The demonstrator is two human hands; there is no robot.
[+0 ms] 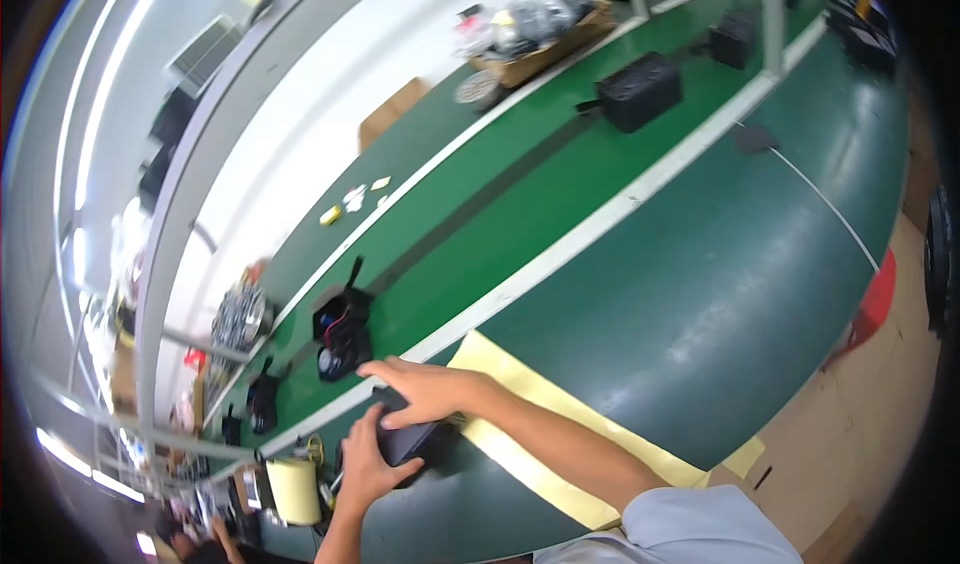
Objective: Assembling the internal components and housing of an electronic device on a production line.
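A black box-shaped case (405,442) sits at the near edge of the green workbench, between both my hands. My left hand (370,466) is closed around its left side, thumb toward the front. From the right, my right hand (422,390) reaches across and grips its far upper part. The case's underside is hidden and its near side is blurred. Under my right forearm lies a yellow sheet (540,394). Just beyond my hands, an opened black case (343,329) with red wire and a round part showing stands on the green conveyor belt.
More black cases (640,92) stand along the belt (480,229), which runs diagonally between pale rails. A yellow roll (295,491) is left of my left hand. A cardboard box of bagged parts (545,49) sits beyond the belt. A red stool (873,299) is at right.
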